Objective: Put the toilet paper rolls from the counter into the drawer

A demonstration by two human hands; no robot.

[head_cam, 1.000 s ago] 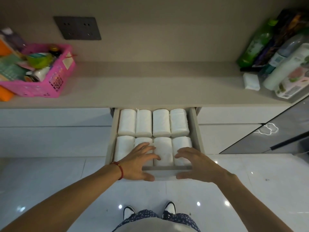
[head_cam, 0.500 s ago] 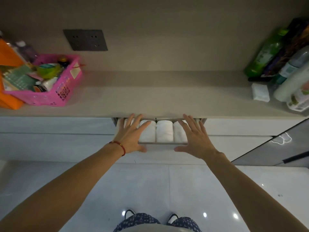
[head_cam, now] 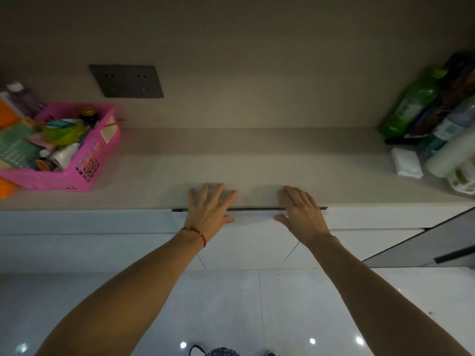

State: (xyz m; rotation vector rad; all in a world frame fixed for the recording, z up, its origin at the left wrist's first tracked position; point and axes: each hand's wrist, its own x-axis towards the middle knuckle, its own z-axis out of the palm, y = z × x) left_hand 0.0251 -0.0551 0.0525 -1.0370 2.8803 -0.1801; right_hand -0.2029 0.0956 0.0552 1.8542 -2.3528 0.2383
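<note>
Nearest the camera are shoe tips [head_cam: 196, 350] on the glossy floor [head_cam: 282, 304]. Two bare forearms reach up from the lower corners. The left hand [head_cam: 208, 213], with a red band [head_cam: 195, 232] at its wrist, lies flat with fingers spread against the drawer [head_cam: 253, 218] front; the right hand [head_cam: 301, 214] does the same just beside it, palm open, holding nothing. The drawer sits almost flush under the counter [head_cam: 257, 170], only a thin dark gap showing along its top, so the rolls are hidden from view. Farther back, a pink basket [head_cam: 84, 165] of sundries stands at the left, a white packet [head_cam: 406, 162], perhaps tissues, and bottles [head_cam: 411, 104] at the right. A dark socket plate [head_cam: 126, 80] is on the wall.
</note>
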